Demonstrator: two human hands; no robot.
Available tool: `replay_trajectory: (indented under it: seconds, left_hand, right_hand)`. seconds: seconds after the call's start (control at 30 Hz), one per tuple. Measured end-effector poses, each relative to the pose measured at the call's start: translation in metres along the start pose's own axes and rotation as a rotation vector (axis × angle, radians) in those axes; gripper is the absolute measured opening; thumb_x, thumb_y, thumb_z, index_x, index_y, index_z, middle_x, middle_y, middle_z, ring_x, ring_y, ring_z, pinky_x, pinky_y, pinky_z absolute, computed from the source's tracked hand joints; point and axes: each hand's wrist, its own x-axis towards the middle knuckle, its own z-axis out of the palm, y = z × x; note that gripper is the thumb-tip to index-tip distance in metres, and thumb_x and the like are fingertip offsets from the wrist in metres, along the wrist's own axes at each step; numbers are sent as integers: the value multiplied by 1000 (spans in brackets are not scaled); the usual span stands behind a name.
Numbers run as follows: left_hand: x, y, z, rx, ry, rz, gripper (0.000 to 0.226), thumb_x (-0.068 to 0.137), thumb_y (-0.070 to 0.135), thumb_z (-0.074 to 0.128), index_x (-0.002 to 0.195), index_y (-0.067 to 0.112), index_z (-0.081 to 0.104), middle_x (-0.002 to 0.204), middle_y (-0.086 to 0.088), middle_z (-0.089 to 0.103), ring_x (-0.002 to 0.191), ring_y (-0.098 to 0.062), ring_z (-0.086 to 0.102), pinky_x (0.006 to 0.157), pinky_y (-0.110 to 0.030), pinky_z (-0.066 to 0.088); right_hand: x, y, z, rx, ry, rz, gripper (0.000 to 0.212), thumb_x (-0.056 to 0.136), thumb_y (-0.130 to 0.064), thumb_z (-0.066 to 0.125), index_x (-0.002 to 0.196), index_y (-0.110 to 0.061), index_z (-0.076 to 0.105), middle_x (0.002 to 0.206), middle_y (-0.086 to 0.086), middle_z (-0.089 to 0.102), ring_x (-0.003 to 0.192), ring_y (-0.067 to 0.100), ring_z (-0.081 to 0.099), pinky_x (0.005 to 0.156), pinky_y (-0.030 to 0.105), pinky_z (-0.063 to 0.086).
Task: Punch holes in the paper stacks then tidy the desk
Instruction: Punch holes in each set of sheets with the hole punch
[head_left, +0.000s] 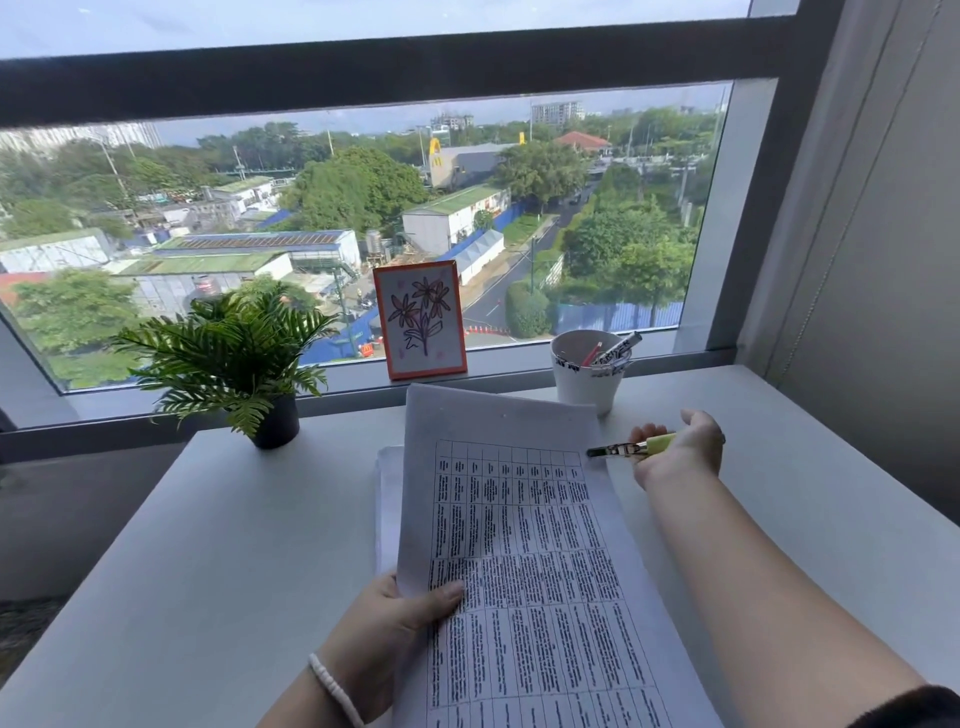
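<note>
My left hand grips the left edge of a paper stack printed with a dense table, thumb on top, lifting it off the white desk. More white sheets lie under it on the desk. My right hand reaches past the stack's far right corner and holds a small hole punch with yellow-green handles and a dark metal jaw. The jaw points left, just beside the stack's upper right edge.
A white cup with markers stands behind my right hand. A small fern in a dark pot sits at the desk's back left. An orange-framed flower drawing leans on the window sill. A grey blind hangs at the right.
</note>
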Motion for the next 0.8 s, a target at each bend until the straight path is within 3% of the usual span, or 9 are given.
replay_trajectory:
  seconds: [0.17, 0.27, 0.47, 0.63, 0.8]
  left_hand:
    - [-6, -6, 10, -1, 25, 17, 22, 77, -13, 60, 99, -14, 62, 77, -27, 68, 59, -32, 68, 52, -37, 58]
    - [-7, -11, 16, -22, 55, 31, 17, 80, -15, 58, 96, -14, 62, 78, -27, 69, 59, -29, 69, 49, -31, 56]
    - [-5, -22, 21, -55, 70, 40, 31, 75, -10, 63, 106, -13, 61, 98, -30, 68, 82, -38, 70, 70, -40, 60]
    - [-8, -23, 22, -63, 71, 33, 20, 81, -15, 57, 101, -13, 62, 89, -27, 70, 69, -31, 72, 51, -29, 57]
    - [-5, -25, 20, -4, 91, -14, 36, 74, -7, 66, 109, -13, 60, 96, -29, 69, 82, -38, 70, 64, -37, 60]
  right_hand:
    - [3, -8, 1, 1, 54, -13, 10, 89, -22, 45, 84, -14, 41, 70, 2, 44, 63, 16, 46, 56, 25, 45]
    - [2, -11, 8, -17, 50, -31, 12, 88, -23, 47, 83, -14, 41, 69, 2, 43, 59, 16, 46, 56, 25, 46]
    - [6, -11, 20, -61, 23, -54, 10, 85, -21, 50, 89, -13, 45, 68, 3, 44, 54, 17, 45, 53, 23, 45]
    - [13, -8, 18, -106, 60, -68, 10, 86, -14, 46, 77, -12, 42, 62, 3, 43, 47, 17, 44, 49, 23, 44]
    - [22, 0, 3, -131, 142, -63, 9, 87, -12, 40, 78, -12, 41, 64, 6, 41, 45, 19, 39, 45, 23, 39]
